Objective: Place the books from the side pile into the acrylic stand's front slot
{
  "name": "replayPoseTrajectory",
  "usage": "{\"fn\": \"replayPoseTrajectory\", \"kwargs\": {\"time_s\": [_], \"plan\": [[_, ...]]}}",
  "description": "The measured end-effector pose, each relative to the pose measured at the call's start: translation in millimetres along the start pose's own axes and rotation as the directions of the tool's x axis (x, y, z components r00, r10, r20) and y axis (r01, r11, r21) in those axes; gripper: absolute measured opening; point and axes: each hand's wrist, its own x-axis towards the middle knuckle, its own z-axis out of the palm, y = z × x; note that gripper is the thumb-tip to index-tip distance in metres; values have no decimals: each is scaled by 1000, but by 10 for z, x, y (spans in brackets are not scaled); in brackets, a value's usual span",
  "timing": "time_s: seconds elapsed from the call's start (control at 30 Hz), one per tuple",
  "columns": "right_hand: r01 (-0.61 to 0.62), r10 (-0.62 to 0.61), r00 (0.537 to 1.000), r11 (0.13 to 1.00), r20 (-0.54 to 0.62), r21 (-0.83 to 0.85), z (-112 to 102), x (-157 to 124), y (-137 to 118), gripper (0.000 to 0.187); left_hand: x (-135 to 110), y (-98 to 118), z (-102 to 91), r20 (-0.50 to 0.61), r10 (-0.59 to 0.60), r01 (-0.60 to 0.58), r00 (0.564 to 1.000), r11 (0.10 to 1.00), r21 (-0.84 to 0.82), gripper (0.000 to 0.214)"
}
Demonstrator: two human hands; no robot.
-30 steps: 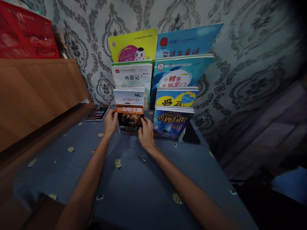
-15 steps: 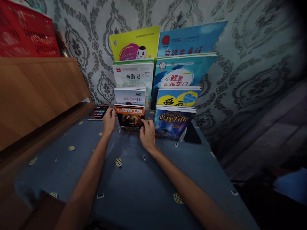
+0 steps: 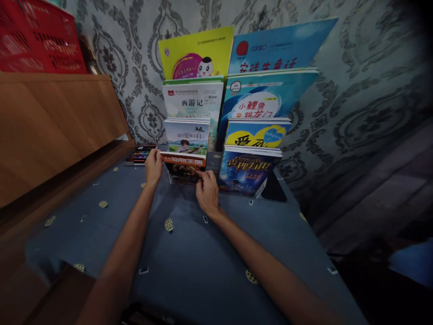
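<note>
And there it goes: the glossy orange-and-black lion-cover book (image 3: 181, 169), front of the left row, has tipped its top edge toward the person. More of the pale white-and-green paperback (image 3: 184, 135) behind now shows, so the two are parting at the top. Left hand (image 3: 154, 168), fingers bunched, at the lion book's upper left corner; right hand (image 3: 207, 192), index finger against its right side. Whether either truly pinches, this dim view can't tell.
</note>
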Motion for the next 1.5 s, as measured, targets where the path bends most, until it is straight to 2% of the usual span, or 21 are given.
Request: {"fn": "replayPoseTrajectory", "kwargs": {"time_s": [0.17,0.3,0.43,0.53,0.77,1.07,1.23,1.5], "plan": [[12,-12,1000,1000,21,-7,31,-46,-5,40,29,-109,-10,17,-7,5,1000,995,98,27],[7,-7,1000,1000,21,6,61,-76,11,40,-73,-285,-25,49,-62,47,997,966,255,24],[4,-6,999,999,49,33,108,-151,5,41,-260,-504,-84,64,-144,99,988,885,455,21],[18,-22,994,999,109,32,163,-244,-18,42,-313,-645,-122,54,-203,136,978,806,576,32],[67,-73,956,997,285,30,231,-349,-30,38,-40,-871,-110,140,-228,59,963,692,719,56],[43,-56,953,998,299,48,217,-321,14,35,308,-1112,-106,139,-271,42,952,571,820,55],[41,-56,947,998,315,55,216,-316,23,34,414,-1119,-160,180,-255,-25,950,513,858,47],[30,-46,938,998,342,53,222,-304,19,35,498,-984,-435,325,-286,-177,902,441,880,44]]}}
